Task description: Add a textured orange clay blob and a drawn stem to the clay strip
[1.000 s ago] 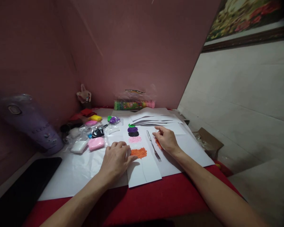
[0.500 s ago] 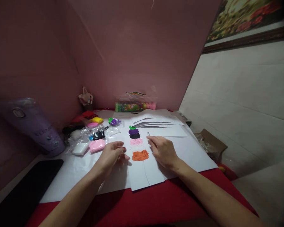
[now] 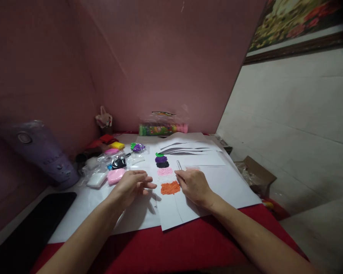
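Several clay patches run down a white sheet (image 3: 171, 217): green, purple (image 3: 161, 160), black (image 3: 162, 164), pink (image 3: 165, 171), a faint white one, and orange (image 3: 170, 187) nearest me. My right hand (image 3: 194, 186) is closed around a thin silvery tool (image 3: 179, 165), whose end sticks up past the fingers, just right of the patches. Left of the orange patch, my left hand (image 3: 135, 184) hovers with fingers apart, holding nothing. A wrapped pink clay block (image 3: 116, 176) lies beside its knuckles.
Wrapped clay blocks, one white (image 3: 96, 180), lie at the left near a purple bottle (image 3: 50, 156) and a black slab-like object (image 3: 36, 224). Loose papers (image 3: 188, 146) curl up behind. A colourful packet (image 3: 162, 129) stands by the wall; a cardboard box (image 3: 257, 173) is right.
My left hand has moved slightly left and its fingers are more spread. My right hand has shifted slightly left and down, and more of the tool shows. The sheet's near end has moved slightly right.
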`<move>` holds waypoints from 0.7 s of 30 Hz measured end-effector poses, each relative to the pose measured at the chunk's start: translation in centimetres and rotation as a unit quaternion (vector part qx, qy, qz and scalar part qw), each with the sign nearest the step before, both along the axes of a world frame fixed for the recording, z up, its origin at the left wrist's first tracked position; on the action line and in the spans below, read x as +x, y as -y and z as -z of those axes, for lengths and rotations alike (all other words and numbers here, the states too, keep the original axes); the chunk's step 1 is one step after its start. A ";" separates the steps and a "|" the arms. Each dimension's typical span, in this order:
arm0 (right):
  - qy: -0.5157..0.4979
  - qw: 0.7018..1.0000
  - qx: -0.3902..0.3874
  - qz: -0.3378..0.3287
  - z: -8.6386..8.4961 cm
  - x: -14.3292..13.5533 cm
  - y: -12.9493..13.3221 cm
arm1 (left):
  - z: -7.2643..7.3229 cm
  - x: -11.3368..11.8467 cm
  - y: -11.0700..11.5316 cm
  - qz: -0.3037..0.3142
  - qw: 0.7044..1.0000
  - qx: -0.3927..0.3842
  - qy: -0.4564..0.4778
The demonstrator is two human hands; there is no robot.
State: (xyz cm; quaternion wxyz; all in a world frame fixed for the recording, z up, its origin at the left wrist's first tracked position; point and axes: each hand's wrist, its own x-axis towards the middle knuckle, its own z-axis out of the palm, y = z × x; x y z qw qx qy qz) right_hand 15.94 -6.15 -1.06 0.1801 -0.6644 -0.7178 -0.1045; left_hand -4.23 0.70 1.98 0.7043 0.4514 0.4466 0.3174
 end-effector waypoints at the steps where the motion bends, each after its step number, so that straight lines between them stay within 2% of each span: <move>1: 0.000 1.000 -0.001 -0.002 0.0 0.0 0.0 | 0.0 -0.1 -0.3 0.008 1.000 -0.012 0.011; 5: -0.013 1.000 -0.006 -0.006 0.2 0.1 -0.1 | 0.6 0.0 -1.2 0.067 0.996 -0.036 0.043; 8: -0.025 1.000 -0.003 -0.016 0.3 0.2 0.0 | 1.6 0.9 -1.3 0.114 0.993 0.012 0.018; 12: -0.020 1.000 -0.009 -0.022 0.0 0.3 0.3 | 2.6 2.0 -0.9 0.072 0.987 0.113 -0.085; 18: -0.037 0.999 -0.014 -0.033 0.0 0.1 0.7 | 2.9 2.3 -0.2 0.042 0.975 0.165 -0.144; 21: -0.074 0.997 0.015 -0.004 0.1 0.5 0.4 | 2.8 2.3 0.1 0.032 0.960 0.203 -0.192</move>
